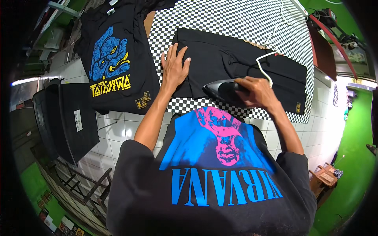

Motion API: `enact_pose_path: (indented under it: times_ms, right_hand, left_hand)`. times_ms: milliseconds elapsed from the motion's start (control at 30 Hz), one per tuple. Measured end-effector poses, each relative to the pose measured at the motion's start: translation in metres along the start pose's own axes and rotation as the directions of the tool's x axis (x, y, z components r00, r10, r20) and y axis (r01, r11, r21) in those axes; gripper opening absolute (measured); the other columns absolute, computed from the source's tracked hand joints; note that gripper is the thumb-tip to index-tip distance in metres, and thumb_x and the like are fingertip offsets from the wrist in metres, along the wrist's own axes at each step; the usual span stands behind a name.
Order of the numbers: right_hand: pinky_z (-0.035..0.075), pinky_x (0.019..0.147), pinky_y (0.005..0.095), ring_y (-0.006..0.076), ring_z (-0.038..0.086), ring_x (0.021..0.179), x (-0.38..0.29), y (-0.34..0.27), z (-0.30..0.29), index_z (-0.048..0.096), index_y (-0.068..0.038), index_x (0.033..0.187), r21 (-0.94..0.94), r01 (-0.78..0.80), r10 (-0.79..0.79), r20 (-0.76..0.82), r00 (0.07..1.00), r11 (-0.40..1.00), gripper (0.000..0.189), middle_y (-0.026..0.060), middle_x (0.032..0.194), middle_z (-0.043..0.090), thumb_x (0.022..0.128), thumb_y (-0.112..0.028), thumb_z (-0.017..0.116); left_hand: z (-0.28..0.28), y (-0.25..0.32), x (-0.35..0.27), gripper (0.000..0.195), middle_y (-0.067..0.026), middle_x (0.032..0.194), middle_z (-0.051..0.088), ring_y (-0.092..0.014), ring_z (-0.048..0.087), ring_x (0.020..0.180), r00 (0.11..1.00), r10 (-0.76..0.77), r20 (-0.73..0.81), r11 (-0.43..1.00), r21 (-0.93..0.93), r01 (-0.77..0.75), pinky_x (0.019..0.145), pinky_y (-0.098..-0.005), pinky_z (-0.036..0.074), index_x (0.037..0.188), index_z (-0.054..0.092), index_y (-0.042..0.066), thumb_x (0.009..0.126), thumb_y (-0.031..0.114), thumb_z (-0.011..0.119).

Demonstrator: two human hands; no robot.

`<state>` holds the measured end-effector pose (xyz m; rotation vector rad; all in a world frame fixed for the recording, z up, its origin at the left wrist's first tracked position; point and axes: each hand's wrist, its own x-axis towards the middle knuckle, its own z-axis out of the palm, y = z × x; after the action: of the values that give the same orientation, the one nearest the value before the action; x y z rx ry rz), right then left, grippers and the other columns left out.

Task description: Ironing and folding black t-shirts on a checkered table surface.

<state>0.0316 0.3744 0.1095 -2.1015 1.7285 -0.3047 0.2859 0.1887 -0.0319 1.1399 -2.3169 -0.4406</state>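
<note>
A black garment (206, 63), folded into a long shape, lies across a table covered in black-and-white checked cloth (224, 17). My left hand (175, 66) rests flat on its left end with the fingers spread. In my right hand (258, 93) is the handle of a dark electric clothes iron (221, 90). The iron's tip points left over the near edge of the garment, and its soleplate is hidden. A white power cord (260, 60) rises from behind my right hand and runs to the far side. Wrinkles cross the fabric beyond the iron.
Left of the folded garment lies a black T-shirt (115, 59) with a blue and yellow print. A black plastic container (75, 118) stands below it at the left. Dark metal racks (85, 188) are at the lower left. A wooden stool (324, 175) stands at the right.
</note>
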Motion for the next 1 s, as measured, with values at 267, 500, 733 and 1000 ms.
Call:
enact_pose_path:
  times_ms: [267,500,733,1000]
  right_hand:
    - [0.055,0.068,0.0405,0.0321,0.070,0.079,0.081,0.060,-0.064,0.068,-0.008,0.109,-0.233,-0.150,0.066,-0.333,0.941,0.961,0.033,0.0135,0.093,0.072,0.077,-0.011,0.073]
    - [0.056,0.071,0.0395,0.0258,0.073,0.083,0.207,0.127,-0.063,0.070,-0.009,0.110,-0.065,-0.158,0.068,-0.698,0.713,0.985,0.032,0.0103,0.099,0.076,0.078,-0.010,0.072]
    - [0.056,0.072,0.0300,0.0197,0.072,0.082,0.275,0.148,-0.023,0.072,0.000,0.107,0.623,0.069,0.543,-0.726,0.421,0.779,0.032,0.0122,0.094,0.075,0.077,-0.010,0.071]
    - [0.053,0.069,0.0280,0.0165,0.065,0.077,0.242,0.195,0.022,0.067,0.002,0.108,0.762,0.074,0.693,-0.621,0.366,0.643,0.033,0.0069,0.088,0.070,0.077,-0.008,0.074]
  left_hand:
    - [-0.014,0.024,0.017,0.043,-0.0173,0.144,0.051,-0.035,0.040,0.141,1.000,0.004,-0.031,0.996,-0.091,-0.007,0.119,-0.0564,0.017,0.134,0.059,0.011,0.095,0.029,0.060]
    - [-0.007,0.048,0.038,0.043,-0.0160,0.137,0.056,-0.034,0.049,0.133,0.999,0.033,-0.005,0.979,-0.199,-0.033,0.116,-0.0530,0.026,0.132,0.059,0.009,0.092,0.022,0.063]
    - [0.002,0.055,0.048,0.044,-0.0146,0.131,0.060,-0.035,0.055,0.124,0.999,0.036,0.015,0.960,-0.279,-0.030,0.110,-0.0465,0.037,0.131,0.058,0.006,0.089,0.015,0.065]
    - [-0.005,0.051,0.029,0.039,-0.0150,0.125,0.061,-0.035,0.058,0.117,0.996,0.025,0.085,0.950,-0.311,0.003,0.102,-0.0451,0.044,0.126,0.062,0.006,0.088,0.011,0.065]
